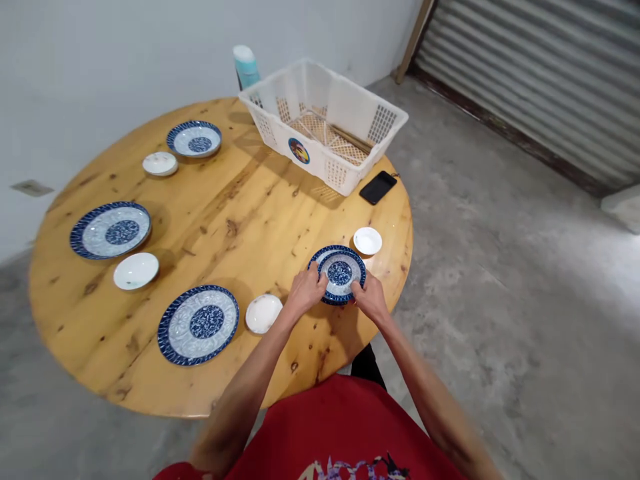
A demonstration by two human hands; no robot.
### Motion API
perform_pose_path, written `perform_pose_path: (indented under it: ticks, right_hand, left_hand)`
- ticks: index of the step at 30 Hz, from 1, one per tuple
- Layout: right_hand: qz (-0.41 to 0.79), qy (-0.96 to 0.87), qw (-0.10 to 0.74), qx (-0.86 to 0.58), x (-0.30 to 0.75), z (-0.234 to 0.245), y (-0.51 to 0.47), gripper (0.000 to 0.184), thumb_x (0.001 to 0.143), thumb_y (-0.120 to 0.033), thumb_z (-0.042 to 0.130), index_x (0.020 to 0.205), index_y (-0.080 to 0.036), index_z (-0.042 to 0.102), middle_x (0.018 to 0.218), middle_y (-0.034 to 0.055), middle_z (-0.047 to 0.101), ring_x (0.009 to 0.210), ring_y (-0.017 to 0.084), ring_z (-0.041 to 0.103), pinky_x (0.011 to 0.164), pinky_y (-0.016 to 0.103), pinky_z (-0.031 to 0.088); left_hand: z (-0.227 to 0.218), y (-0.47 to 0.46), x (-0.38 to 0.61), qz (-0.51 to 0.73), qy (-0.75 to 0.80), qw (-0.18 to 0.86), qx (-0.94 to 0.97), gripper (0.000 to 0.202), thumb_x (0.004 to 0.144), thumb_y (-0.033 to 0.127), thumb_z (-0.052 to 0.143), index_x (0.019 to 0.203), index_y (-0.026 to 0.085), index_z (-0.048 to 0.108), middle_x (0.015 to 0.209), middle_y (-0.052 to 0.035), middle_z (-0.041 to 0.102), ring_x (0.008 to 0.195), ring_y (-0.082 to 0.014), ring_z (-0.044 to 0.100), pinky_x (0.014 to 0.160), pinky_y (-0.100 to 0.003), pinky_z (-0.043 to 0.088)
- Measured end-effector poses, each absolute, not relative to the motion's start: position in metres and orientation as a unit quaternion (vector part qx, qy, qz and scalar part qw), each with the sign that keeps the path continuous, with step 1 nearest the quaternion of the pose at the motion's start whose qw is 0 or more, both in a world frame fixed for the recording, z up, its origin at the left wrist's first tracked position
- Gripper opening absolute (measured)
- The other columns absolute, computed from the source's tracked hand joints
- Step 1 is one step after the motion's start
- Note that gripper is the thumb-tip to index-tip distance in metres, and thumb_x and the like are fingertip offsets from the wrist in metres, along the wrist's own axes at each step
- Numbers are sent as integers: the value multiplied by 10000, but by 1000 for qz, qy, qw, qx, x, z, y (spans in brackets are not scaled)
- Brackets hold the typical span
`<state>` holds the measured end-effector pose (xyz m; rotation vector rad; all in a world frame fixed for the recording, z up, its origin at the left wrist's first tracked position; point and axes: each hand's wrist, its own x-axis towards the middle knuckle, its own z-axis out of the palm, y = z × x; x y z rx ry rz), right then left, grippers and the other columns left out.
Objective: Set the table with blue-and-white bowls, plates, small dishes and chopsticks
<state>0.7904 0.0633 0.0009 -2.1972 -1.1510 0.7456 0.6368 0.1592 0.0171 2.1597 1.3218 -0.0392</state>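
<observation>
Clearly, L hand & R hand grip blue/wht plate, opp. sides.

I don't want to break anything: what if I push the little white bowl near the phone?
The white bowl would probably slide, since it sits upright on the flat table. It looks ceramic, so falling off the nearby edge might break it.
</observation>
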Motion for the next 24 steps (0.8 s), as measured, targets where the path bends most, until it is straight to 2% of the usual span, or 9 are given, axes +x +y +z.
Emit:
perform_pose_path:
  ticks: [5,8,11,15,18,24]
  right_hand:
    - [292,-477,192,-806,801,3,81,347,844,-258,439,1098,-102,616,719,77,690,696,237,659,652,281,454]
    - [275,-515,145,-799,806,3,87,496,867,-264,432,1322,-86,518,854,104,729,796,257,680,720,301,460]
    - [269,-539,76,-795,812,5,92,607,888,-289,440,1446,-54,402,959,151,740,884,299,691,756,330,456]
    - [290,-559,5,-777,821,10,101,649,909,-302,426,1483,-9,346,967,187,741,935,341,694,768,356,456]
    - [295,-570,-18,-767,826,12,107,652,918,-307,424,1488,-2,342,995,207,736,957,351,695,782,367,461]
    - [312,-577,-9,-755,833,10,111,648,930,-316,428,1492,-3,357,1028,248,723,963,371,695,813,405,475]
  left_hand:
    - [14,167,638,-42,525,286,801,358,973,337,337,1172,126,547,1023,-207,731,997,-339,700,841,-395,477]
    - [13,166,639,-52,535,291,791,396,972,338,337,1244,110,513,1008,-205,735,996,-342,700,842,-397,475]
    - [11,165,642,-54,539,299,786,464,975,328,333,1358,88,436,1038,-200,731,1018,-335,697,857,-394,473]
    - [8,165,647,-64,550,302,776,499,976,324,341,1413,86,384,1093,-203,719,1069,-327,686,898,-399,469]
    - [6,164,651,-72,557,292,774,496,985,328,330,1419,93,380,1050,-187,730,1053,-319,695,904,-399,473]
    - [6,164,653,-99,568,264,773,493,1000,342,295,1433,125,388,987,-171,742,988,-323,715,880,-426,487]
